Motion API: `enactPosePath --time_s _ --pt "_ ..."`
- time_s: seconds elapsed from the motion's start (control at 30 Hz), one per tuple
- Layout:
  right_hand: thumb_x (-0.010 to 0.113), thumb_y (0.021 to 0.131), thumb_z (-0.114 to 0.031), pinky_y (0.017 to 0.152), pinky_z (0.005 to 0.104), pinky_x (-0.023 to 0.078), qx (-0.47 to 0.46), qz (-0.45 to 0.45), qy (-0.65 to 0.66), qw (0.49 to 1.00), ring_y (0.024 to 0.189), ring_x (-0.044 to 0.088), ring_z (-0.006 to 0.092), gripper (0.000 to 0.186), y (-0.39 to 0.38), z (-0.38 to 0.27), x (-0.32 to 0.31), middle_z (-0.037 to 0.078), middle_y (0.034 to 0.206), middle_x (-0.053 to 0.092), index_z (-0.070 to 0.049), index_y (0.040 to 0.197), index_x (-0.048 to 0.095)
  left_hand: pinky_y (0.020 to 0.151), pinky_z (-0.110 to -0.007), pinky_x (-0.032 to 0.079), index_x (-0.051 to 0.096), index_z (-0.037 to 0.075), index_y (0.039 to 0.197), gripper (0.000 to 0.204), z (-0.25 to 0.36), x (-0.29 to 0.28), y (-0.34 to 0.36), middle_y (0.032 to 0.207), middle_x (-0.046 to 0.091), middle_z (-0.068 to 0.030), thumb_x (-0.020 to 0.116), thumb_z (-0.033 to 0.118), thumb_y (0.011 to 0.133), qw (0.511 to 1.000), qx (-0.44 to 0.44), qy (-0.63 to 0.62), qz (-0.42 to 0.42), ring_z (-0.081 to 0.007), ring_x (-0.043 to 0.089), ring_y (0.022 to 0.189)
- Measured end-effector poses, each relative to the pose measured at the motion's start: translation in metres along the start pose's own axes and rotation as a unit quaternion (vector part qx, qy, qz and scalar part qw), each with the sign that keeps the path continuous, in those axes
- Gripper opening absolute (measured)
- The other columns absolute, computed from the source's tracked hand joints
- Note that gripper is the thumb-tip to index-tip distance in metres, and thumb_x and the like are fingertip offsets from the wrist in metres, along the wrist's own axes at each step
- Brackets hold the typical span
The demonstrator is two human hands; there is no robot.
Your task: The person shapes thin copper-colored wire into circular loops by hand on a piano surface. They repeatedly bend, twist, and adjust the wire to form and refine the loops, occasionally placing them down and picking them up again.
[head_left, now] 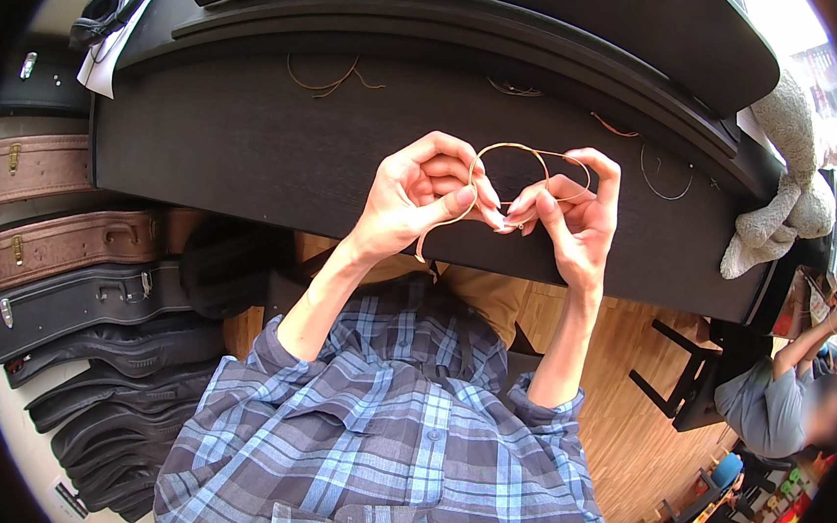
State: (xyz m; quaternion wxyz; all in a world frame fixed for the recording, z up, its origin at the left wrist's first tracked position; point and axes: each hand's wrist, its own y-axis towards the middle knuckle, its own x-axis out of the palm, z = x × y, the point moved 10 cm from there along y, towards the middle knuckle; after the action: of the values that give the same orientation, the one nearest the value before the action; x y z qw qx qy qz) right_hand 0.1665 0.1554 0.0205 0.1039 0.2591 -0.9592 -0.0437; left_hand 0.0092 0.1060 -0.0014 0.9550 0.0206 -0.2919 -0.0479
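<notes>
Above a black piano's closed lid [250, 150], both hands hold a thin bronze-coloured guitar string [507, 145] bent into loose loops. My left hand [409, 190] is closed, pinching it between thumb and fingers, and one end dangles below that thumb. Closed on the other side of the loops, my right hand [584, 214] grips the string with thumb and fingertips. The fingertips of both hands almost meet in the middle. Further back on the lid lie a loose coppery string [330, 87], a small wire bundle [514, 90], an orange-brown string [614, 126] and a silvery curved string [666, 196].
Black headphones [114, 4] sit at the far left corner. A grey plush toy [787, 207] leans at the right end. Brown and black instrument cases [75, 251] line the left side. At right are a black bench [690, 367] and another person [771, 402].
</notes>
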Motion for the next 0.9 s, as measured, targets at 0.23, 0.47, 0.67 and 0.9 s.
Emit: enactPosePath --time_s 0.23,0.47,0.67,0.9 --pt "0.079 0.086 0.0 0.077 0.0347 0.062 -0.037 0.021 0.034 0.999 0.081 0.073 0.0211 0.085 0.001 -0.002 -0.003 0.012 0.086 0.07 -0.005 0.152 0.025 0.089 -0.043 0.065 0.054 -0.004 0.124 0.031 0.008 0.0 0.002 0.12 0.067 -0.0238 0.068 -0.001 0.096 0.999 0.016 -0.036 0.024 -0.0312 0.075 0.096" --pt "0.097 0.064 -0.008 0.074 0.0264 0.055 -0.104 0.01 -0.038 0.994 0.08 0.064 0.0121 0.084 0.0 -0.013 -0.009 0.004 0.087 0.061 -0.003 0.135 0.052 0.073 -0.036 0.068 0.05 0.001 0.115 0.029 0.012 -0.013 0.0 0.13 0.056 -0.0214 0.07 -0.003 0.093 0.996 0.036 -0.058 0.056 -0.0188 0.073 0.078" --pt "0.074 0.093 -0.007 0.069 0.0235 0.049 -0.107 0.121 -0.084 0.983 0.077 0.058 0.0085 0.022 -0.004 -0.013 -0.028 0.003 0.094 0.054 0.001 0.111 0.063 0.076 -0.037 0.068 0.048 0.004 0.128 0.04 0.013 -0.028 -0.001 0.114 0.059 -0.012 0.067 -0.004 0.094 0.979 0.058 -0.186 0.064 -0.0222 0.074 0.08" --pt "0.058 0.107 -0.016 0.064 0.0231 0.044 -0.157 0.229 -0.083 0.957 0.069 0.054 0.0077 0.021 -0.012 -0.019 -0.049 0.004 0.094 0.056 0.002 0.1 0.065 0.073 -0.035 0.067 0.048 0.004 0.128 0.046 0.022 -0.017 0.001 0.116 0.052 -0.0099 0.07 -0.009 0.089 0.986 0.084 -0.129 0.059 -0.0215 0.068 0.08"
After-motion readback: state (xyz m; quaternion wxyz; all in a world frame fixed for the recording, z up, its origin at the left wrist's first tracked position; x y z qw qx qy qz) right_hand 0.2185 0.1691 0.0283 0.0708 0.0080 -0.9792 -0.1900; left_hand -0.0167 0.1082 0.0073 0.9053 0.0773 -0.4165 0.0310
